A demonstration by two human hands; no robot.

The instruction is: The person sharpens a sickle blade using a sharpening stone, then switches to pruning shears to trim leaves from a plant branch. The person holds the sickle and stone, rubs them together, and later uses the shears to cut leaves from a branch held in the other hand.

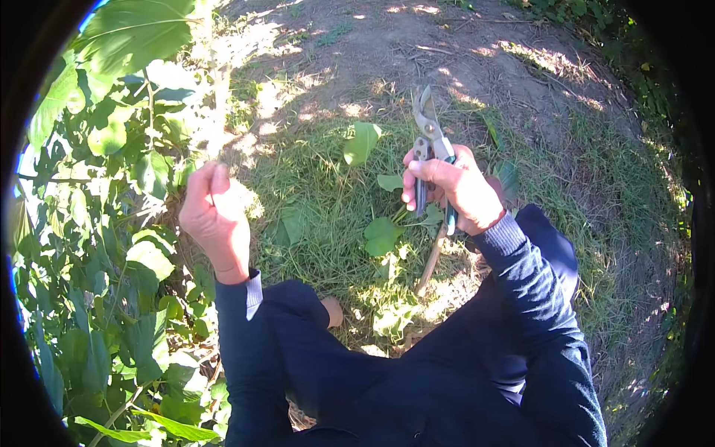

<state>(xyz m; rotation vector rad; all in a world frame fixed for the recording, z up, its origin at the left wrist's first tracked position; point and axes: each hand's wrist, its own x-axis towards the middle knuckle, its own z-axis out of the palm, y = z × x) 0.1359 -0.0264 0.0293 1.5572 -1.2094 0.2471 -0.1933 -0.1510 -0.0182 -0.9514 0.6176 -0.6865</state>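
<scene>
My right hand (461,181) grips a pair of bypass pruning shears (429,125). Their metal blades point away from me, with a small gap at the tips. One dark handle and one green-edged handle show below my fingers. My left hand (215,215) is raised at the left, its fingers curled together. Nothing shows clearly in it, and strong sunlight washes out part of the palm. Leafy green plants (145,257) stand just left of that hand. Under the shears, a broad green leaf (384,236) lies on cut grass (313,223).
A wooden stick (431,262) rests on the ground between my legs. Another broad leaf (362,143) lies farther off on the grass. Bare soil (380,50) with dry twigs stretches beyond. A large leaf (137,33) hangs at the upper left, and darker foliage (648,84) borders the right.
</scene>
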